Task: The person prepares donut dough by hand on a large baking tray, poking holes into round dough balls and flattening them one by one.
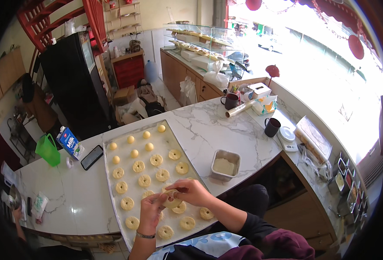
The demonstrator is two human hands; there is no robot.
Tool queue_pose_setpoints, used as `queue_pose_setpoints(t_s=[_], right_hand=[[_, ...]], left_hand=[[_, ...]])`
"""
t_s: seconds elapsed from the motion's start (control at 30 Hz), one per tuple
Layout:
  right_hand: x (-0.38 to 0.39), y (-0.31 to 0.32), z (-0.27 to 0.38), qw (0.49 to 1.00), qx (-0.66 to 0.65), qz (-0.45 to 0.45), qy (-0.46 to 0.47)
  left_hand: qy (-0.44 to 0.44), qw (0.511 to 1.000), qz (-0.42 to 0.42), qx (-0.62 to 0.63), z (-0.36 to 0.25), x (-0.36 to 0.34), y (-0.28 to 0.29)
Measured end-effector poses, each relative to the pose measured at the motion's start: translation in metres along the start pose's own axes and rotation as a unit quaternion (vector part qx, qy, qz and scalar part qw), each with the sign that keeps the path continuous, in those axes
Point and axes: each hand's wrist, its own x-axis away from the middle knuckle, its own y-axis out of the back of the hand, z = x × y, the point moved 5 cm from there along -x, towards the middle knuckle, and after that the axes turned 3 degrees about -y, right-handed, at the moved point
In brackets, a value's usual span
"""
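Note:
A long baking tray (170, 134) lined with pale paper lies on the marble counter and carries several yellow dough pieces: round balls at the far end, flattened rings nearer me. My left hand (150, 212) and my right hand (191, 190) meet over the near part of the tray. Both pinch one piece of dough (173, 202) between their fingers, just above the paper. A bracelet sits on my left wrist.
A small metal tin (225, 164) of pale filling stands right of the tray. A milk carton (68, 141), a phone (91, 157) and a green bag (47, 149) lie to the left. Two dark mugs (271, 127), a foil roll (239, 109) and a scale (287, 138) stand at the far right.

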Motion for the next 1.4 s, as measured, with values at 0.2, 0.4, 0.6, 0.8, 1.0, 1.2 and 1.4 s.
queue_pose_setpoints(t_s=[0.2, 0.4, 0.6, 0.8, 1.0, 1.2, 1.4], right_hand=[[0.005, 0.0, -0.006, 0.999, -0.014, 0.004, -0.033], [0.008, -0.007, 0.018, 0.995, 0.099, 0.022, 0.012], [0.007, -0.002, 0.001, 1.0, 0.022, 0.004, 0.001], [0.01, 0.003, -0.009, 0.996, 0.017, 0.015, -0.082], [0.011, -0.003, 0.007, 0.992, 0.084, 0.096, -0.019], [0.005, -0.011, 0.016, 0.994, 0.049, 0.101, 0.014], [0.005, 0.0, 0.003, 0.979, -0.134, 0.106, -0.113]], left_hand=[[-0.019, 1.0, -0.023, 0.0, -0.005, 0.006, -0.004], [-0.013, 1.0, -0.017, -0.023, 0.004, 0.003, 0.008], [0.009, 1.0, -0.003, -0.024, 0.005, 0.004, 0.005], [0.005, 0.999, -0.026, -0.022, 0.005, 0.005, 0.008], [0.024, 0.998, 0.004, -0.055, 0.006, 0.007, 0.005], [0.047, 0.989, 0.008, -0.141, 0.004, 0.008, 0.018], [0.056, 0.996, 0.021, -0.072, -0.005, 0.009, -0.004]])
